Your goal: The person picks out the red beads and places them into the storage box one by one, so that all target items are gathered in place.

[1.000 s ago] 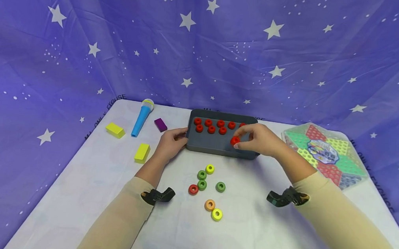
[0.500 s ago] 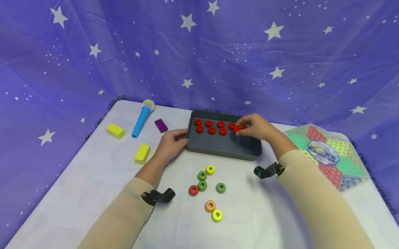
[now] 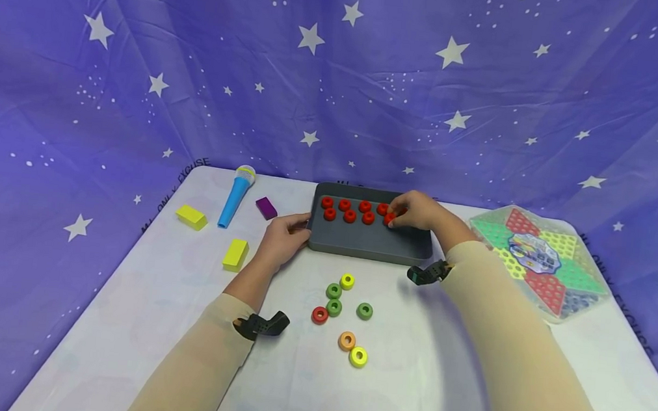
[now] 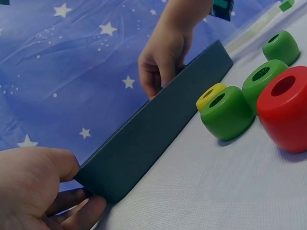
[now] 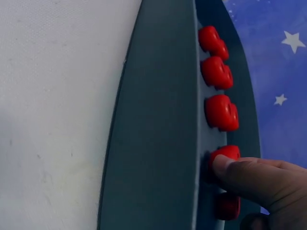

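A dark grey tray (image 3: 361, 242) lies at the far side of the table with two rows of red beads (image 3: 349, 216) in it. My left hand (image 3: 282, 244) holds the tray's left end; the left wrist view shows the thumb at the upper corner and fingertips at the lower one. Inside the tray, my right hand (image 3: 422, 212) pinches a red bead (image 5: 229, 153) at the right end of the front row. Another red bead (image 5: 227, 206) sits just past it, partly behind the fingers.
Nearer me lie loose beads: green (image 3: 364, 311), red (image 3: 320, 315), orange (image 3: 347, 341) and yellow (image 3: 359, 357). At left are a toy microphone (image 3: 236, 197), yellow blocks (image 3: 235, 255) and a purple block (image 3: 267, 208). A hexagonal game board (image 3: 536, 256) lies at right.
My right hand has carried the red bead from near the tray's front wall back to the front row, lowering it into line. The left hand has stayed at the tray's end.
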Motion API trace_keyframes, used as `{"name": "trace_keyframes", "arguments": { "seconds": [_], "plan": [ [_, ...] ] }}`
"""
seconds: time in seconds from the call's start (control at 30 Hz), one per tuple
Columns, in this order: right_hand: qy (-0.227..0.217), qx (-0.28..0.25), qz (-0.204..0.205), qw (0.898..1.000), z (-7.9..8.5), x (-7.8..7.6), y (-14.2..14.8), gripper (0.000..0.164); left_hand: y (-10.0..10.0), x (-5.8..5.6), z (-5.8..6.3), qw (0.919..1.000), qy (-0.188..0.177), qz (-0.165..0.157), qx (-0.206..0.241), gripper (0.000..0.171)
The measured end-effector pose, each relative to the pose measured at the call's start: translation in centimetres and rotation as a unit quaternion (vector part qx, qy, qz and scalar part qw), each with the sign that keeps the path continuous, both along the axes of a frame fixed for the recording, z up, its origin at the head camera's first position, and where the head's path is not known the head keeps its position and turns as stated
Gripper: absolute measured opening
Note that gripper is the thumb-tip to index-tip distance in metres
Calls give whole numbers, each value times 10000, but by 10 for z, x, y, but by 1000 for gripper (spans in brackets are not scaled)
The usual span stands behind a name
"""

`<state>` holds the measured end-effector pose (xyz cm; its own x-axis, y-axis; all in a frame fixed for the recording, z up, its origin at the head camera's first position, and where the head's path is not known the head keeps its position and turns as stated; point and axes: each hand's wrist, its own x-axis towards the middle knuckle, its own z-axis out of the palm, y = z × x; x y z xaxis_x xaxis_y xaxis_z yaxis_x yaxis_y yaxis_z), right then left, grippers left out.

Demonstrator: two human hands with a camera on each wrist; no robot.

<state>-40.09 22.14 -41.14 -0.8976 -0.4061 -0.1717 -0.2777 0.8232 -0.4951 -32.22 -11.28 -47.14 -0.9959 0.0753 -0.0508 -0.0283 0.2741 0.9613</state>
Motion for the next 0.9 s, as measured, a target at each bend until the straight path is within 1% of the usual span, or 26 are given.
{"name": "trace_keyframes", "arguments": {
  "seconds": [0.23, 0.33, 0.43, 0.53, 0.6, 0.63, 0.73, 0.83, 0.9],
  "plan": [
    [92, 170, -20, 9998, -8, -1, -3, 31, -1, 2, -1, 10000, -6, -22, -26, 48],
    [110, 209, 1, 9997, -9, 1, -4, 33, -2, 3, -3, 10000, 1, -21, -28, 48],
    [231, 252, 64, 9994, -3, 6, -6, 35, -2, 4, -3, 10000, 15, -31, 5, 47],
    [468, 295, 124, 9984, 9, 15, -11, 38, -2, 5, -3, 10000, 27, -30, 32, 47],
    [711, 318, 190, 9968, 18, 26, -15, 41, -2, 5, -1, 10000, 26, -21, 21, 47],
    [799, 305, 223, 9961, 23, 34, -18, 42, -1, 4, -1, 10000, 31, -18, 12, 47],
    [1155, 215, 520, 9917, 34, 66, -28, 41, -1, 4, 2, 10000, 41, -16, -30, 47],
    [1458, -1, 842, 9857, 36, 101, -41, 38, -1, 2, 3, 10000, 63, -40, -52, 48],
    [1609, -161, 1058, 9811, 30, 123, -52, 36, -2, 1, 3, 9999, 71, -44, -61, 48]
  ]
}}
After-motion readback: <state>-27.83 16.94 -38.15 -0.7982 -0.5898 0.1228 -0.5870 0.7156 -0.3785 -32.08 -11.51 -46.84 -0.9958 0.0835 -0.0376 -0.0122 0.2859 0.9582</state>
